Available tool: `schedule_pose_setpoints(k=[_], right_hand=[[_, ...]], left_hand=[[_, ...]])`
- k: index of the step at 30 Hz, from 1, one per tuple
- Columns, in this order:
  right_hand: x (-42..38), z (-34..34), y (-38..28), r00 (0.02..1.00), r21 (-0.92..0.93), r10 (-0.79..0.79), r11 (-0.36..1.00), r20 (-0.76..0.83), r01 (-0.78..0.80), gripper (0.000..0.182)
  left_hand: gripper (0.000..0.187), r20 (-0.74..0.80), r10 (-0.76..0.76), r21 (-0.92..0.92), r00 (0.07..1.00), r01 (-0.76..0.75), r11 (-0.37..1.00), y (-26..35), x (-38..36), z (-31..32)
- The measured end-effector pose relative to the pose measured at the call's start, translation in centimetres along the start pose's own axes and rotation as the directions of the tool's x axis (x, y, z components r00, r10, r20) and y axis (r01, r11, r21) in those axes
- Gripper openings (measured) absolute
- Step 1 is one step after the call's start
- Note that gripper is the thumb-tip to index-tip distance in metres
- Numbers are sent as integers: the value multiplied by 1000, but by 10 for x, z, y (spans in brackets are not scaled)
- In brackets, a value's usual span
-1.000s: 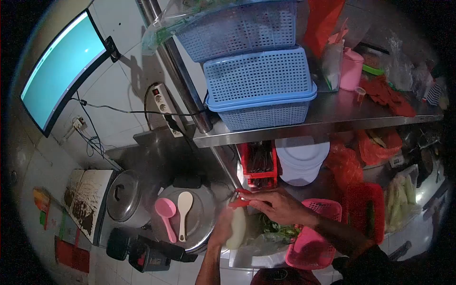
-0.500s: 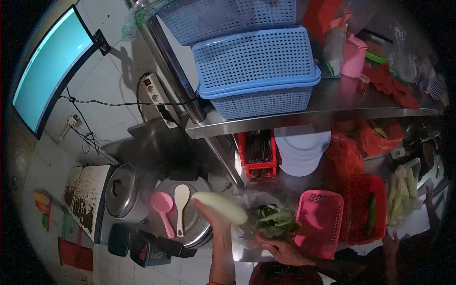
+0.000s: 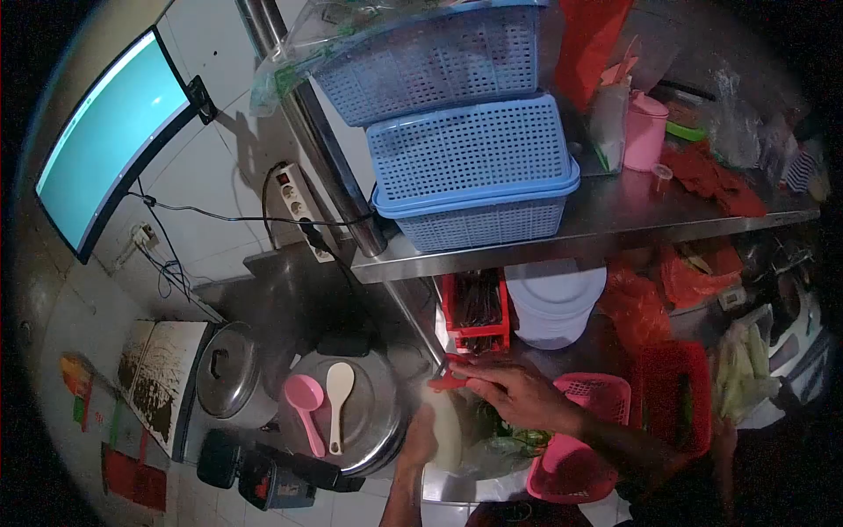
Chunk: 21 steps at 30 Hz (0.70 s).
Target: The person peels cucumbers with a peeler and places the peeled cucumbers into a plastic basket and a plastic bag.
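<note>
Pale, elongated vegetable (image 3: 448,430): we locate it left of the pink, perforated plastic basket (image 3: 571,474). Above and left of this basket we find stacked blue, perforated plastic baskets (image 3: 470,145); to its far left, a round, steel vessel (image 3: 376,411). Nearer the basket, our left hand (image 3: 420,436) grips the vegetable, blurred fingers curled to its girth. Our right hand (image 3: 514,400), fingers nearly closed, holds a small, red peeler (image 3: 450,378) at the vegetable's upper end.

Ladle (image 3: 304,395) and paddle (image 3: 339,386) on the lid (image 3: 373,417), left of vegetable (image 3: 448,430) and basket (image 3: 572,470)
</note>
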State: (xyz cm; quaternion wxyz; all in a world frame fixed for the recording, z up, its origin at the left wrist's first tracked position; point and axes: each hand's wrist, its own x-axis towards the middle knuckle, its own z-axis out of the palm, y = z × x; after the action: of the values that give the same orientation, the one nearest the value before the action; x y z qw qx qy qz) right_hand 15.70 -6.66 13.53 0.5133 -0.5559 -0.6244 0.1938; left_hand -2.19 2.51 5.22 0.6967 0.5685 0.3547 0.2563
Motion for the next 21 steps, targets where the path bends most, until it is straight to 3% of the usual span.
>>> schedule_pose_setpoints(k=[1, 3, 5, 8, 9, 10, 12, 13, 14, 15, 16, 18, 19, 20, 21], right_hand=[[4, 2, 4, 1000, 42, -16, 999, 16, 15, 32], [6, 4, 4, 999, 94, -29, 995, 37, 25, 32], [2, 5, 2, 996, 106, 62, 992, 69, -69, 32], [-15, 22, 8, 997, 80, 78, 994, -21, -76, 33], [-25, 28, 8, 996, 82, 85, 993, -21, -83, 33], [-39, 35, 9, 972, 68, 227, 971, 60, -231, 32], [-75, 53, 20, 921, 46, 364, 927, 141, -373, 31], [-99, 63, 36, 912, 49, 361, 925, 194, -376, 34], [-117, 75, 45, 907, 54, 357, 925, 222, -377, 35], [-135, 87, 54, 902, 60, 352, 924, 251, -378, 37], [-148, 100, 59, 965, 204, 239, 945, 107, -257, 38], [-135, 80, 42, 976, 304, 217, 930, -9, -204, 40], [-128, 70, 34, 977, 349, 204, 922, -67, -169, 41], [-113, 50, 20, 969, 148, 249, 958, -6, -245, 40], [-96, 32, 12, 952, -68, 302, 952, 47, -299, 40]], left_hand=[[80, 62, 9, 68, 998, -13, 998, 0, 0, -2], [78, 44, 10, 81, 999, -13, 997, 10, -3, -1], [76, 24, 1, 95, 1000, -4, 996, 15, -1, 1], [73, -77, 49, -39, 996, -52, 998, 13, 12, 9], [70, -216, 39, -192, 976, -82, 978, 15, 19, 12], [68, -350, 9, -335, 937, -133, 933, 17, 25, 13], [66, -432, -9, -387, 902, -176, 905, 21, 34, 4], [65, -512, -26, -432, 858, -231, 872, 21, 38, -3], [63, -528, -12, -527, 849, -316, 789, 15, 46, -11], [63, -531, -9, -521, 847, -318, 792, 11, 51, -18], [62, -511, -33, -574, 859, -312, 757, 7, 54, -23], [61, -498, -46, -627, 866, -323, 709, 10, 56, -24], [61, -416, -60, -616, 908, -232, 753, 13, 49, -18], [61, -325, -80, -595, 942, -138, 792, 15, 44, -12], [61, -320, -78, -596, 944, -136, 791, 12, 40, -8]])
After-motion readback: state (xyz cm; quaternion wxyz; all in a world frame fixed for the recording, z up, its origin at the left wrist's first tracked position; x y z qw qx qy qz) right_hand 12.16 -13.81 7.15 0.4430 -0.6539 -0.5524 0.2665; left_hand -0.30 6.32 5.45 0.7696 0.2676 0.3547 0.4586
